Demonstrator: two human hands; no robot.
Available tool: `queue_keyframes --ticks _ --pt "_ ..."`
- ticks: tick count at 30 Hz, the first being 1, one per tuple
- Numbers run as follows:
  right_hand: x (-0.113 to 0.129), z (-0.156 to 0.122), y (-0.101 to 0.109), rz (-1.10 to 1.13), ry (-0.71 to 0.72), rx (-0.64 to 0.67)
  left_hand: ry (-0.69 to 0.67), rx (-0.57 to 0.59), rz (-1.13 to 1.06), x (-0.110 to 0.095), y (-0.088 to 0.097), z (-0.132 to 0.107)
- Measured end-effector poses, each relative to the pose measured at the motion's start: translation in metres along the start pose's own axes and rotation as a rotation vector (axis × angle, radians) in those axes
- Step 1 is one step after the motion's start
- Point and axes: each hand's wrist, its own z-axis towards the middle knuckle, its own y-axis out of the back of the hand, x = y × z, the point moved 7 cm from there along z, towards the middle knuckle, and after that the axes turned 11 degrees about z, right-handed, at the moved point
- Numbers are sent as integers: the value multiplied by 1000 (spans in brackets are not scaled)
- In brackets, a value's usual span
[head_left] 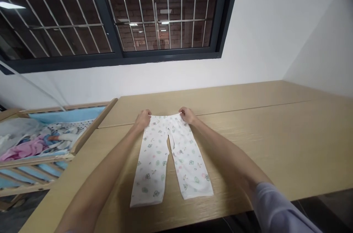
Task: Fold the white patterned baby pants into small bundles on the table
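Note:
A small pair of white pants (157, 152) with a green, grey and pink print is spread out on the wooden table, waistband away from me and legs toward me. My left hand (143, 119) pinches the left corner of the waistband. At the right corner, my right hand (188, 115) grips the waistband in the same way. Between the two hands the waistband runs nearly straight. Both legs lie mostly smooth and apart, with a small fold at the crotch opening.
The light wooden table (261, 141) has a seam along its far part and meets a white wall (253, 42). At left stands a wooden crib (93, 126) with blue lining, holding pink cloth (26, 148) and other fabrics. A dark-framed barred window (171, 54) is above.

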Motion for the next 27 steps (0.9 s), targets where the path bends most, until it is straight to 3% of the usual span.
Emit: queue_keyframes --ticks 4,7,13,16,19,23,27 --pt "-19 4 -11 -26 -46 22 15 20 107 -21 3 -15" --pt "-28 6 -14 -32 -75 36 -58 25 178 -66 6 -51" --pt "-41 6 -7 -70 -201 52 -447 287 143 -194 -24 -178" --pt "-38 3 -5 -86 -232 84 -705 496 155 -232 -43 -237" --pt "-30 1 -4 -95 -246 82 -740 506 169 -240 -48 -253" --pt "-19 0 -1 -68 -269 67 -691 477 140 -231 -44 -246" --pt "-1 3 -1 11 -275 59 -608 412 -26 -210 -15 -240"
